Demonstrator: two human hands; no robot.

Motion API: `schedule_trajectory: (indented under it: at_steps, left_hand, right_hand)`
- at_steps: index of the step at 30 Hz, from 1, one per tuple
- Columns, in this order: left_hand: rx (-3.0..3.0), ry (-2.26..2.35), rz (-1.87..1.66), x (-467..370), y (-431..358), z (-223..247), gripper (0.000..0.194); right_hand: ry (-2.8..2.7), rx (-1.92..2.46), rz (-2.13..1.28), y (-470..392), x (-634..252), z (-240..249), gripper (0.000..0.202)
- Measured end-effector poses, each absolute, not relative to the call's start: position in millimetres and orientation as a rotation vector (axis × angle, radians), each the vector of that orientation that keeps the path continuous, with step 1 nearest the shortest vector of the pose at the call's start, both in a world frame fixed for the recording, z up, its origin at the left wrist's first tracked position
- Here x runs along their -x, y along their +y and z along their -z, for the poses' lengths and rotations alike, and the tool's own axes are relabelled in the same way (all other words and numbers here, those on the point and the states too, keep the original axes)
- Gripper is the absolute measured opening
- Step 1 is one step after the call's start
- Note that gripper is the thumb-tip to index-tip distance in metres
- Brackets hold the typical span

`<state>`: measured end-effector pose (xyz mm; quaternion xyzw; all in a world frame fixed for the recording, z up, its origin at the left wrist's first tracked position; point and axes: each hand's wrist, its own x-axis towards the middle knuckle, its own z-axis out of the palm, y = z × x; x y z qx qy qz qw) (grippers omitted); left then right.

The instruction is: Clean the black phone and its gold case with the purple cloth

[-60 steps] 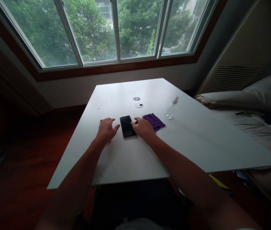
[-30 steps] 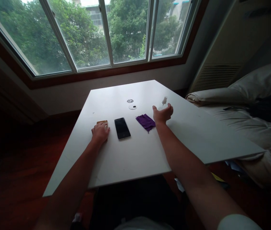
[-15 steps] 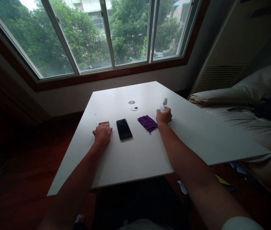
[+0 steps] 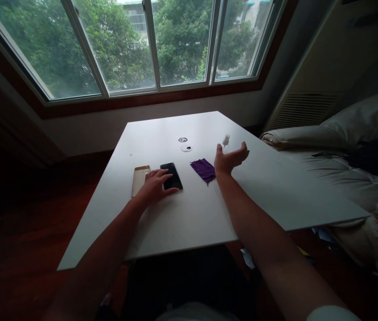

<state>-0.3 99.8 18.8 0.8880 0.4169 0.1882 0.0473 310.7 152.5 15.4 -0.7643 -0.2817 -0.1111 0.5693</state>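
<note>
My left hand (image 4: 157, 185) is open, its fingers spread over the left part of a black smartphone (image 4: 174, 179) lying on the white table (image 4: 189, 223). Whether the fingertips touch the screen I cannot tell. Just left of that hand lies a tan phone case (image 4: 139, 178), partly covered by it. My right hand (image 4: 229, 161) is open, thumb and fingers apart. Behind it a small clear spray bottle (image 4: 226, 140) stands on the table, its lower part hidden by the hand. A purple cloth (image 4: 203, 170) lies flat between the phone and my right wrist.
Two round openings (image 4: 186, 148) mark the tabletop toward the back. A window (image 4: 182, 44) with trees outside is beyond the table. At the right, a bed or couch with pale bedding (image 4: 309, 151) stands close to the table's edge.
My left hand has left the phone case and moved right, over the smartphone. My right hand has let go of the spray bottle and opened.
</note>
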Motion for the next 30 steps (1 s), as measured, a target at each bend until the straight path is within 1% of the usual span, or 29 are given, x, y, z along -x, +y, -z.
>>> schedule_trajectory:
  at_steps: [4,6,9,13,15,20,24,30]
  left_hand:
    - [-2.711,1.210,-0.460,-1,99,-17,0.064]
    - [-2.702,1.220,-0.454,-1,100,-16,0.062]
    - [-2.689,1.240,-0.451,1,102,-15,0.059]
    - [-2.693,1.249,-0.447,2,102,-16,0.060]
    - [-2.695,1.249,-0.451,2,102,-15,0.061]
    - [-2.701,1.227,-0.469,3,103,-14,0.059]
    - [-2.687,1.222,-0.523,4,104,-16,0.058]
    - [-2.630,1.195,-0.666,8,104,-21,0.048]
  right_hand:
    - [-0.869,1.640,0.439,129,-281,-36,0.067]
    - [-1.075,1.553,0.415,119,-263,-43,0.059]
    - [-1.396,1.431,0.219,112,-238,-41,0.044]
    - [-1.687,1.369,-0.125,114,-217,-27,0.033]
    - [-1.745,1.348,-0.182,117,-215,-22,0.029]
    - [-1.631,1.431,-0.089,123,-228,-21,0.031]
    - [-1.493,1.681,-0.051,131,-249,-18,0.033]
    - [-1.386,2.031,-0.048,138,-267,-10,0.036]
